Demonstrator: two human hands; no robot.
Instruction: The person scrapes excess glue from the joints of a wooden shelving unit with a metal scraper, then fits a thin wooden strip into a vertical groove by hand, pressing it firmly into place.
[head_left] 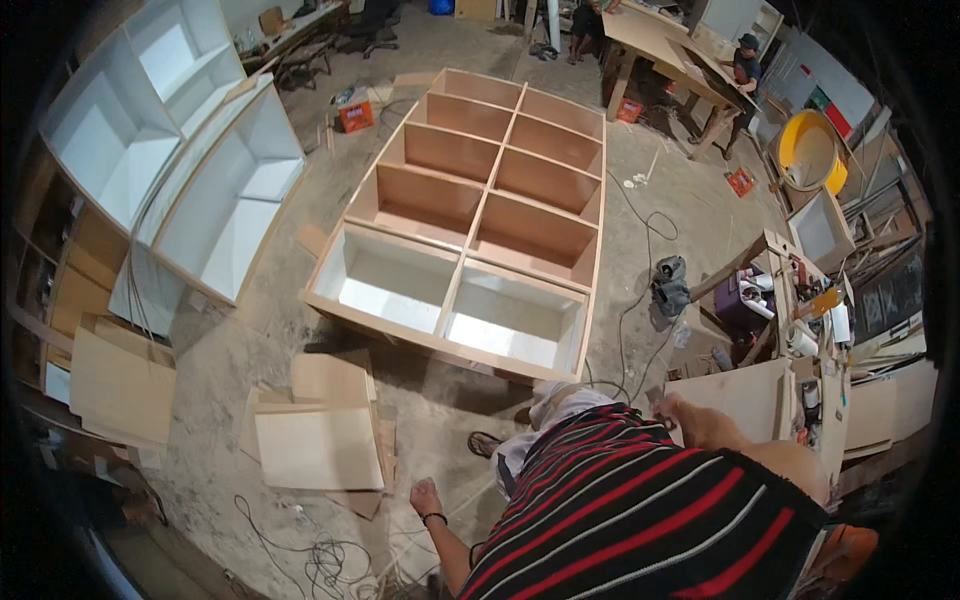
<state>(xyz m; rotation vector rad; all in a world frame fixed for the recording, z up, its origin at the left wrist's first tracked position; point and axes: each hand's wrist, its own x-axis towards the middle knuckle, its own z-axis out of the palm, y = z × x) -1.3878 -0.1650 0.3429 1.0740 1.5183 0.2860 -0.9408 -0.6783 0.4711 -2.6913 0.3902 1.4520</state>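
Note:
My left hand (426,498), with a dark band at its wrist, is beside my body above the floor. Its fingers are curled into a loose fist, and nothing shows in it. My right hand (677,412) is by my other side, fingers bent, over the near left corner of a pale wooden board (735,385). Whether it grips anything is hidden. Ahead lies a large wooden shelf unit (468,248) on its back, split into two columns of compartments. Its nearest two compartments are lined white; the others are bare reddish wood.
Left of my feet lie stacked plywood pieces (320,447) and a tangled cable (335,565). White-lined cabinets (225,215) stand at left. A cluttered workbench (815,370) and a grey bag (670,285) are at right. Another person (745,70) is at a far table (660,45).

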